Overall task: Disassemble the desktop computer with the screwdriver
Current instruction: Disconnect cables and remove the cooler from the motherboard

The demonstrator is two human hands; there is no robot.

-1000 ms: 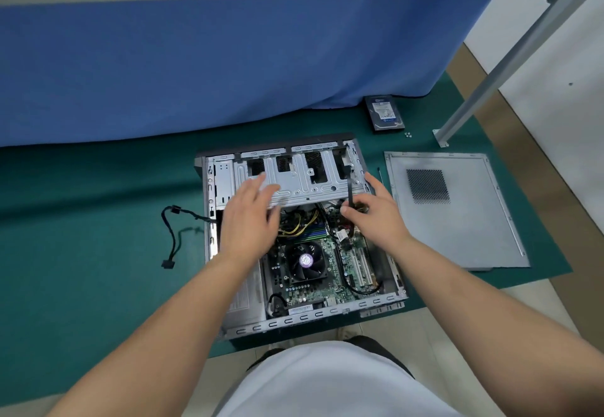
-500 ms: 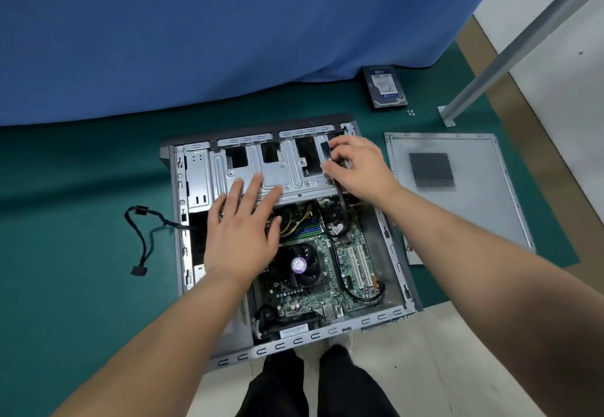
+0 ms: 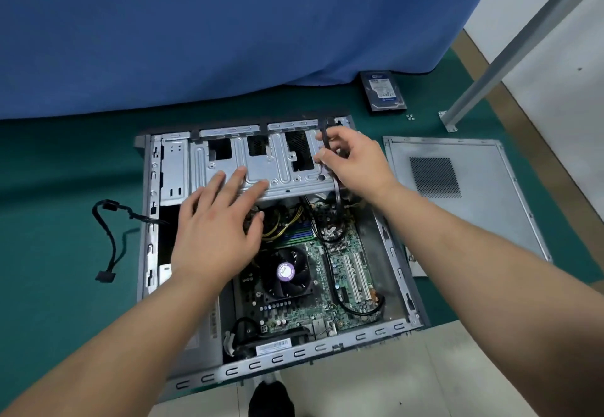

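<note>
1. Head view, surroundings: green matting covers the floor (image 3: 58,253), with a blue cloth hanging behind it and pale tiles nearest the person. On the mat sit a removed side panel (image 3: 464,194) to the right, a loose hard drive (image 3: 383,93) beyond it, and a few small screws (image 3: 411,117) just beside that drive.

2. Head view, the task's thing: the desktop computer case (image 3: 274,246) lies on its side, open upward, directly in front of the person. Its long axis runs away from the viewer, with the drive cage (image 3: 261,165) at the far end and the motherboard and CPU fan (image 3: 285,273) nearer. A black cable (image 3: 108,233) trails out over the left wall onto the mat.

3. Head view, hands: the left hand (image 3: 217,230) lies flat with straight fingers, their tips resting on the drive cage's near edge, holding nothing. The right hand (image 3: 354,161) has curled fingers pinching a thin black strip, apparently a flat cable (image 3: 327,142), at the cage's right end.

4. Judgement: the strip runs roughly along the case's long axis, so freeing it likely means drawing it toward the person; the right hand is nearer. No screwdriver can be picked out.
</note>
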